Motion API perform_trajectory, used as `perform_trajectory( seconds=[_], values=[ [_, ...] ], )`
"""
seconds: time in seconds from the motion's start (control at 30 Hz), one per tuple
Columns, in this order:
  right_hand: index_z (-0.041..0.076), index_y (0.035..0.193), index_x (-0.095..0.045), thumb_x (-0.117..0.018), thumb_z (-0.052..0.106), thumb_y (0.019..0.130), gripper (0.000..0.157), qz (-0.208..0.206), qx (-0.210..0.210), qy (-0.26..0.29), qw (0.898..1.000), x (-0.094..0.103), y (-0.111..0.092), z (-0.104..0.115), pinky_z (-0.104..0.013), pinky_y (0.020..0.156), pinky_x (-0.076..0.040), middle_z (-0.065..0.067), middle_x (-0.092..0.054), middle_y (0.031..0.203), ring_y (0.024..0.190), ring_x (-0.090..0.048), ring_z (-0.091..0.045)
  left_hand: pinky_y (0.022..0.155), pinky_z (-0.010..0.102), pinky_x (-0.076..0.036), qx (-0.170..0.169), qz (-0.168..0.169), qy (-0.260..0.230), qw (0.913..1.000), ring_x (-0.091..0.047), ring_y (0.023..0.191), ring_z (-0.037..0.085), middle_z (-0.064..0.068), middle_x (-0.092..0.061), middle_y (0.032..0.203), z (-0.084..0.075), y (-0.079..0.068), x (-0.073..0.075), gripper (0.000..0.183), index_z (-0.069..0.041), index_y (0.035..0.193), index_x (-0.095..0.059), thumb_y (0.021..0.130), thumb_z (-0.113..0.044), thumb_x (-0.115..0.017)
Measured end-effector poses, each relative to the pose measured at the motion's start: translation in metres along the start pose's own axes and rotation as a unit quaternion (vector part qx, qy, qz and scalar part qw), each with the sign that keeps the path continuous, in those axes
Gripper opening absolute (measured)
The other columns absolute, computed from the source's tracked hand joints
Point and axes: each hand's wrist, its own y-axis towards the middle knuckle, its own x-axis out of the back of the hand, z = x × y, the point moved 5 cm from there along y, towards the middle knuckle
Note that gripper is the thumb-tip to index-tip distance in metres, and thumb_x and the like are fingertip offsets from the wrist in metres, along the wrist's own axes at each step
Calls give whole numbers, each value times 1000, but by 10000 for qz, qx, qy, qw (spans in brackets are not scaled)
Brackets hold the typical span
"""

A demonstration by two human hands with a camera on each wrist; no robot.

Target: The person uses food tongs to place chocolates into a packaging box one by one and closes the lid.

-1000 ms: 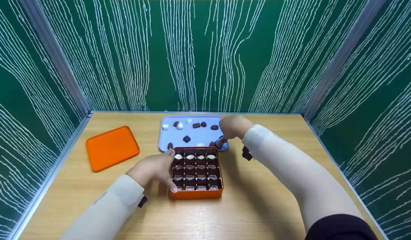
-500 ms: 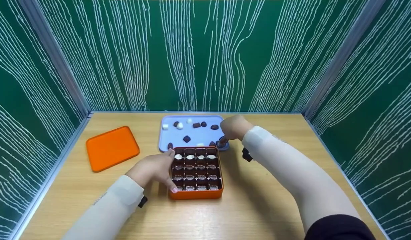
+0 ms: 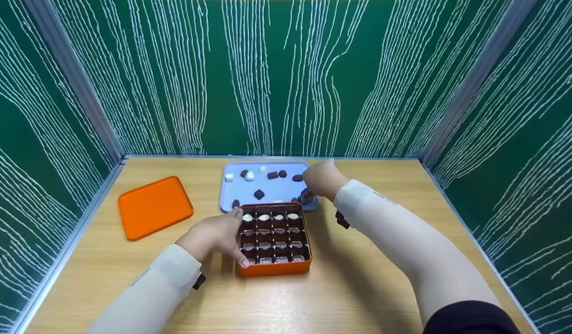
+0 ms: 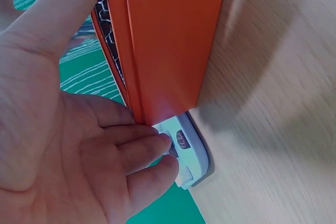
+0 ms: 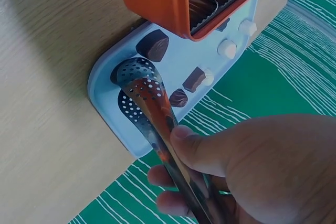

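At frame centre, our left hand (image 3: 218,234), thumb and fingers spread, grips the box (image 3: 274,270). Above, right of centre, our right hand (image 3: 324,180) clamps the tongs (image 5: 159,113) over the tray (image 3: 242,189), beside a chocolate (image 5: 154,45). We seem to be picking up; next calls for steady squeezing.

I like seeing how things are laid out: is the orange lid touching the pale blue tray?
Apart. The head view shows wooden tabletop between the orange lid and the pale blue tray.
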Motion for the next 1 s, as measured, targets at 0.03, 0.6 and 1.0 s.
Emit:
perform_trajectory(
  seconds=[0.03, 0.6, 1.0],
  values=[
    [7, 107, -80, -60, 8, 114, 21, -34, 21, -11, 10000, 1, -1, -1, -62, 113, -64, -6, -77, 85, 78, -70, -22, 145, 58, -24, 7, 3, 10, 10000, -21, 176, 45, 21, -12, 190, 0, 0, 0, 161, -1, 181, -11, 64, -58, -106],
    [10, 92, -77, -77, 18, 109, 19, -867, 390, 32, 9955, 58, -64, -9, -35, 65, -65, -1, -65, 73, 62, -53, -16, 142, 60, -30, 15, -1, 7, 10000, -28, 173, 46, 23, -14, 190, 1, 0, 2, 161, -1, 181, -13, 64, -60, -107],
    [15, 79, -69, -78, 13, 103, 26, -1066, 1156, -247, 9872, 61, -85, 33, -30, 49, -45, 4, -54, 65, 57, -45, -12, 145, 58, -22, -28, 10, -119, 9999, -21, 176, 45, 23, -11, 190, -2, -3, 2, 159, 0, 181, -12, 66, -55, -108]
  ],
)
